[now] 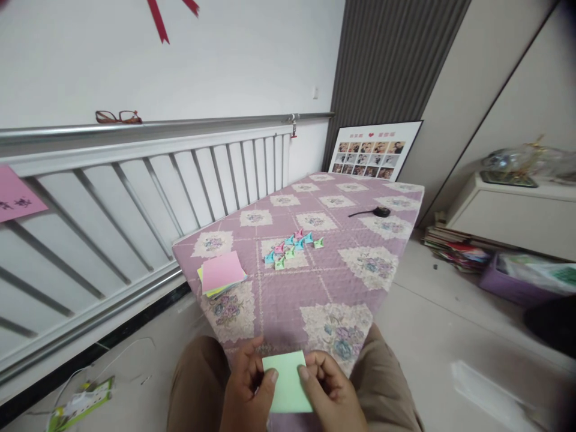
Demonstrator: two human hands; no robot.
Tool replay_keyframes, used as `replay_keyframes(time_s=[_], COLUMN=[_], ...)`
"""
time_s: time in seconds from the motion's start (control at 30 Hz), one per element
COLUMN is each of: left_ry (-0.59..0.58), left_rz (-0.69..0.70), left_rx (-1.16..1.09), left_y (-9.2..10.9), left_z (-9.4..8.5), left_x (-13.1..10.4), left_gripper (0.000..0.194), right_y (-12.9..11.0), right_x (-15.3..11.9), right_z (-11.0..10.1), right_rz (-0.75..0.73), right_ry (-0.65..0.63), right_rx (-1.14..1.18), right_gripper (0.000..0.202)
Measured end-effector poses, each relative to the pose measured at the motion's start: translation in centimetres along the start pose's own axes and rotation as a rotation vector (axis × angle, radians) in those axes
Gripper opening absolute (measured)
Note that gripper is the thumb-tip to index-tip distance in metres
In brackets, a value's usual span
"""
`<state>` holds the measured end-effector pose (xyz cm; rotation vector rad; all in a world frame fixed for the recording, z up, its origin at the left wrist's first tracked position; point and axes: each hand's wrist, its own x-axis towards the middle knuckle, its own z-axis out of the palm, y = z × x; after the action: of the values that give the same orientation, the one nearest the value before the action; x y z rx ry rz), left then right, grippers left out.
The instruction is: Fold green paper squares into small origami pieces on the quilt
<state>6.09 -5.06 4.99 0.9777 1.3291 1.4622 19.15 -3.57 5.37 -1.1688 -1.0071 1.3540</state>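
Note:
A flat, light green sheet of paper is held up over the near edge of the table, low in the head view. My left hand pinches its left side, thumb on the front face. On the opposite side my right hand grips it the same way, fingers curled behind. Beyond the hands, several small folded paper pieces in pink, blue and green stand grouped on the tablecloth. To their left lies a stack of coloured paper, pink on top, with yellow, green and blue edges showing beneath.
The table wears a purple floral cloth. A black cord-like item lies toward its far right. A white radiator runs along the left wall, with glasses on the pipe above. A framed photo board leans behind the table.

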Motion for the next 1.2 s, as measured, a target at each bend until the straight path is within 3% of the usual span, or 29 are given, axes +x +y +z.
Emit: replay_keyframes(time_s=[0.4,0.57,0.73,0.83,0.9,1.0,1.2], left_ry=[-0.004,-0.165,-0.393,-0.464,-0.454,-0.347,-0.227], left_rz=[-0.008,-0.062,-0.036,-0.055,-0.065,-0.077,-0.116], left_rx=[0.056,0.21,0.355,0.404,0.383,0.295,0.129], left_y=[-0.6,-0.1,1.6,2.1,2.1,1.8,1.1], left_z=[-0.1,-0.7,-1.1,-1.2,-1.2,-1.4,-1.8], left_x=[-0.1,0.4,1.2,1.4,1.4,1.4,1.3], left_gripper=[0.056,0.045,0.016,0.013,0.017,0.023,0.034], right_y=[-1.1,-0.9,-1.2,-1.3,-1.4,-1.4,-0.4], right_x=[-0.1,0.1,0.3,0.4,0.3,0.2,-0.1], right_z=[-0.1,-0.8,-1.2,-1.2,-1.2,-1.2,-0.6], right_rz=[0.026,-0.007,-0.043,-0.09,-0.078,-0.011,-0.02], right_ry=[0.009,-0.035,-0.238,-0.305,-0.314,-0.305,-0.171], right_rx=[0.001,-0.135,-0.356,-0.408,-0.377,-0.237,-0.055], right_gripper=[0.041,0.041,0.036,0.034,0.034,0.033,0.035])
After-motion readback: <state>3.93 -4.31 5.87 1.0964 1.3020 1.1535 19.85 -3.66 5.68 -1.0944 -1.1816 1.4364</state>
